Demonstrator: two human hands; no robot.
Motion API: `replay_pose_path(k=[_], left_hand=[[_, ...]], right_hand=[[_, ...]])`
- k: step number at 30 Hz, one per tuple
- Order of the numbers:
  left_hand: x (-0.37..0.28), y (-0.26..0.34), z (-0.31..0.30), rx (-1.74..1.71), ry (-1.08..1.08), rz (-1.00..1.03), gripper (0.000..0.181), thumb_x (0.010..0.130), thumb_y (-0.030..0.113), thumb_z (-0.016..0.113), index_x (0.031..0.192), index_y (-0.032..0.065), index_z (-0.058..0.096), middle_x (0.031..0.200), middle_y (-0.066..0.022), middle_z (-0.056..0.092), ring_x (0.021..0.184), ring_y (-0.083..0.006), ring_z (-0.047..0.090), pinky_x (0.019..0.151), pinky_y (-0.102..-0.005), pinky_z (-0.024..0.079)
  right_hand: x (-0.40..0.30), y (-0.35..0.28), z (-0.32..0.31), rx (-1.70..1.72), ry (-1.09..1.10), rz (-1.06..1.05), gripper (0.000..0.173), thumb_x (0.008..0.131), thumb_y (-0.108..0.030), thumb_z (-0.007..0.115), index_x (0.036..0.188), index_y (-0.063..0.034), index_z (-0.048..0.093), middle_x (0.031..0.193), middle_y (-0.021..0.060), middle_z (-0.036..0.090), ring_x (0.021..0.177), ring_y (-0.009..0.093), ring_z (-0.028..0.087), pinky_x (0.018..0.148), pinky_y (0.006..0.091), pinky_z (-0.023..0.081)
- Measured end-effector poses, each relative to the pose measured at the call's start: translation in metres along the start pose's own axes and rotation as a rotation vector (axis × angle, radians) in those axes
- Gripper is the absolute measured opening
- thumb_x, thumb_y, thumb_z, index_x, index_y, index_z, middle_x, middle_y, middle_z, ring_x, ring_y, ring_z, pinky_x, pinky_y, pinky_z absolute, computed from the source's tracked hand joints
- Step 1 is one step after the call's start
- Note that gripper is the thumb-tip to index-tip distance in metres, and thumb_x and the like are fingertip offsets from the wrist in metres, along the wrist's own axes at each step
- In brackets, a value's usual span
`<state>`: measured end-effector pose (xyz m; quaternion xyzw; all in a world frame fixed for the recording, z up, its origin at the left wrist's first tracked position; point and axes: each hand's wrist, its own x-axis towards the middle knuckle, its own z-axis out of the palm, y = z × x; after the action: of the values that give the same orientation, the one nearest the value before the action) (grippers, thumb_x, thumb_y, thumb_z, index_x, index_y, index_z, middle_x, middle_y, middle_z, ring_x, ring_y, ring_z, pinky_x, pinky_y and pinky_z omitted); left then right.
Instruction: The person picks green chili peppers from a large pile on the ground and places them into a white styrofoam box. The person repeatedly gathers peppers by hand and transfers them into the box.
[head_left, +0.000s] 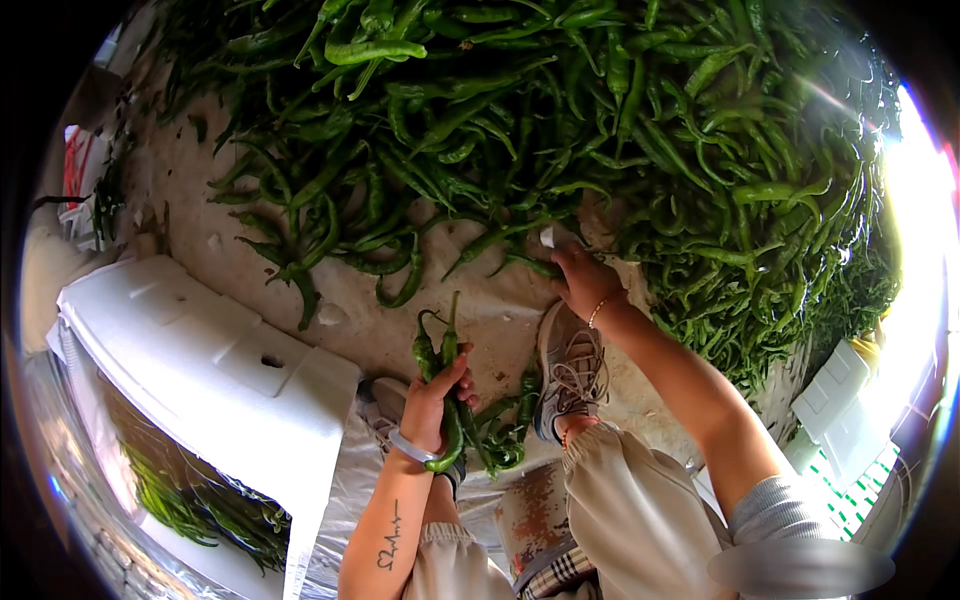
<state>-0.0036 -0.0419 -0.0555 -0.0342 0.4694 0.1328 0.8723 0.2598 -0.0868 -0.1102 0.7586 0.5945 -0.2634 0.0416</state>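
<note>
A large heap of long green chili peppers (480, 112) spreads across the ground cloth in front of me. My left hand (442, 390) is closed around several green peppers (450, 345), their stems pointing up. My right hand (581, 277) reaches down at the near edge of the heap, above my shoe. A small whitish piece (547, 237) shows at its fingertips, and a green pepper (529, 264) lies beside them; whether the fingers grip either is unclear. Between my feet, a small bunch of peppers (506, 442) rests on the ground.
On the left stands a white foam box (225, 337) with green peppers (180, 502) inside. My shoes (570, 367) are planted close to the heap's edge. White foam pieces (832, 390) and a green-and-white crate (862, 487) are at the far right. Loose peppers lie along the heap's near edge.
</note>
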Motion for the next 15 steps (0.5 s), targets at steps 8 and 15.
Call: replay_pose_path(k=[8, 15], left_hand=[[-0.003, -0.009, -0.003, -0.011, -0.143, -0.049, 0.036, 0.081, 0.025, 0.061, 0.107, 0.0027, 0.049, 0.096, -0.0075, 0.058, 0.085, -0.0176, 0.056, 0.073, -0.0309, 0.047], [-0.006, 0.003, -0.030, -0.043, 0.048, 0.200, 0.025, 0.079, 0.011, 0.061, 0.101, 0.0027, 0.052, 0.080, -0.0033, 0.056, 0.075, -0.0152, 0.055, 0.076, -0.0334, 0.044]], right_hand=[[-0.059, -0.087, -0.028, 0.684, -0.034, -0.461, 0.018, 0.078, -0.014, 0.054, 0.095, -0.0095, 0.058, 0.099, 0.0079, 0.054, 0.082, 0.027, 0.057, 0.066, 0.0354, 0.048], [-0.010, -0.079, -0.033, 0.020, 0.178, -0.502, 0.027, 0.070, -0.006, 0.053, 0.097, -0.0097, 0.057, 0.103, 0.0048, 0.054, 0.082, 0.024, 0.057, 0.068, 0.0319, 0.049]])
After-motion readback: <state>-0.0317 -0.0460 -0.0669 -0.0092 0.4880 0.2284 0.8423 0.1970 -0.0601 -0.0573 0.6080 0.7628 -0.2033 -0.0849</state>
